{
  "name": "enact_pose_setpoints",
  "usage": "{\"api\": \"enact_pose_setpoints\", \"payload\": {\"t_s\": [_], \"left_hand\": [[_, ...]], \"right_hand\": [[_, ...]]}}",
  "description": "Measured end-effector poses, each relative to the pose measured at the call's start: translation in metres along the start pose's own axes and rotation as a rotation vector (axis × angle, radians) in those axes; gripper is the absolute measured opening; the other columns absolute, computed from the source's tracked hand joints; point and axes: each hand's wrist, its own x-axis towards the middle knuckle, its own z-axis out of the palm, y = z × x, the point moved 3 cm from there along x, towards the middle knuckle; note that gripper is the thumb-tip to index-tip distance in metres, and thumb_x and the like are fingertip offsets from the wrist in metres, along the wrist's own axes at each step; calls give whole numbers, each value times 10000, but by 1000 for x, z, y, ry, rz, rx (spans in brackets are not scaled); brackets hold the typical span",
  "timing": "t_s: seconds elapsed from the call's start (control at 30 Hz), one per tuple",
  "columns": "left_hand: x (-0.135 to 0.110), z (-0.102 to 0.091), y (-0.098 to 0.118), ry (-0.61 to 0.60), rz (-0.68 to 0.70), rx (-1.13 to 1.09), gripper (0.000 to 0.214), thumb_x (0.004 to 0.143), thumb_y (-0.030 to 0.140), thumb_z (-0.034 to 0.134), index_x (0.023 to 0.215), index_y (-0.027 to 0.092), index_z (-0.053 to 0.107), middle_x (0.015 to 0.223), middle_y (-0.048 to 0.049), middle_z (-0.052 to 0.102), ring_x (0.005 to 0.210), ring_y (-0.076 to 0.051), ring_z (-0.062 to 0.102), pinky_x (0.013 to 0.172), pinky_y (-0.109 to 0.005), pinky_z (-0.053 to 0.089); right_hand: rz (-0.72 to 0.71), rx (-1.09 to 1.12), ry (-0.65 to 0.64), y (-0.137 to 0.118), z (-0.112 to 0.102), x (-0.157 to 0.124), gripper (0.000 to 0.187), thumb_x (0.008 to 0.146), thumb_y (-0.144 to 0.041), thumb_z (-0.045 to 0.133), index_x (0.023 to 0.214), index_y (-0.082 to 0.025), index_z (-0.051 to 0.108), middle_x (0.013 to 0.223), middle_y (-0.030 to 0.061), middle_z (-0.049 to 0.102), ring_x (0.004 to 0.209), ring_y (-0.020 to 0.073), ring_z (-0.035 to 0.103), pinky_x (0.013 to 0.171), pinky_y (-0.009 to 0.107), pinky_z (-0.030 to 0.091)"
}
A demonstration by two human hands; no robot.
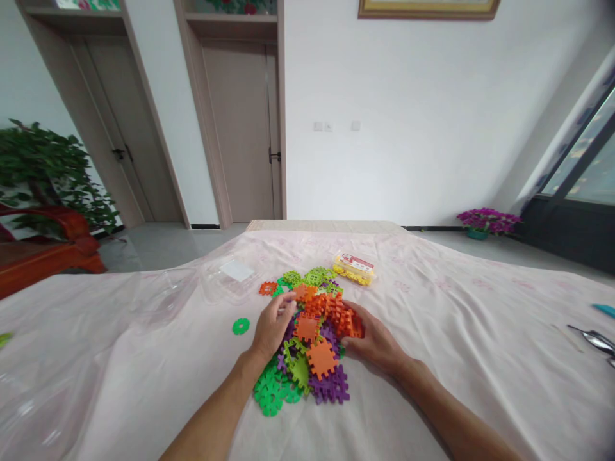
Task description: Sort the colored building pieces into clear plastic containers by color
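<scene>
A heap of plastic interlocking tiles (307, 339) in orange, green and purple lies on the cloth-covered table (432, 358). My left hand (273, 323) rests on the heap's left side, fingers curled, its fingertips pinching an orange tile (302, 291) at the top. My right hand (372, 339) sits at the heap's right side, closed around a cluster of joined orange tiles (343, 318). One green round piece (241, 326) lies alone, left of my left hand.
A clear box of yellow pieces (355, 267) stands behind the heap. A clear empty lid or tray (230, 278) lies at the back left. Metal tools (596, 339) lie at the right edge. Doors, a plant and a wooden seat stand beyond the table.
</scene>
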Motion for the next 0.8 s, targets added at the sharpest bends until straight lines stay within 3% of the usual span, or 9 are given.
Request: {"api": "enact_pose_setpoints", "payload": {"t_s": [0.1, 0.17, 0.27, 0.43, 0.57, 0.67, 0.8], "left_hand": [[8, -30, -10, 369, 68, 185, 272, 967, 329, 471, 1105, 221, 680, 1129, -76, 720, 1060, -217, 667, 955, -374, 527], [12, -51, -18, 479, 102, 441, 250, 916, 249, 541, 1115, 205, 685, 1206, -111, 680, 1187, -272, 601, 1062, -456, 445], [12, -79, -35, 610, -43, 791, 378, 874, 211, 610, 1249, 218, 653, 1408, -149, 539, 1314, -348, 481, 1089, -535, 375], [15, -98, -66, 505, -167, 982, 472, 869, 256, 645, 1340, 259, 610, 1511, -165, 395, 1414, -388, 353, 1109, -555, 336], [22, -102, -84, 437, -170, 923, 451, 898, 203, 570, 1348, 192, 597, 1445, -193, 472, 1346, -330, 460, 1106, -470, 378], [26, -102, -84, 418, -108, 867, 419, 902, 139, 508, 1303, 188, 618, 1321, -154, 594, 1269, -271, 531, 1095, -412, 395], [28, -97, -72, 390, -21, 865, 325, 902, 194, 545, 1206, 186, 659, 1152, -122, 684, 1118, -274, 596, 1040, -420, 420]], "right_hand": [[-46, -25, -12, -1, 0, 0, 975, 697, -612, 787, 1516, -214, 439, 1488, 148, 518, 1329, 376, 503, 1127, 508, 382], [-76, -47, -23, -2, 0, 0, 967, 717, -649, 758, 1515, -204, 439, 1499, 160, 502, 1341, 382, 490, 1134, 517, 372], [-103, -46, -29, -5, -2, 0, 793, 854, -634, 628, 1500, -209, 452, 1487, 152, 512, 1338, 353, 499, 1133, 502, 386], [-131, -75, -40, -10, -3, -2, 586, 952, -521, 538, 1455, -222, 506, 1454, 133, 541, 1303, 307, 538, 1121, 461, 421], [-163, -95, -28, -12, -3, -1, 561, 944, -492, 564, 1436, -224, 533, 1434, 133, 560, 1290, 301, 552, 1116, 452, 433], [-169, -96, -26, -11, -3, -1, 536, 949, -476, 563, 1424, -227, 544, 1424, 125, 571, 1286, 291, 557, 1110, 435, 440], [-174, -103, -29, -10, -2, -1, 518, 955, -471, 557, 1410, -224, 547, 1407, 124, 582, 1268, 285, 568, 1095, 424, 449]]}}
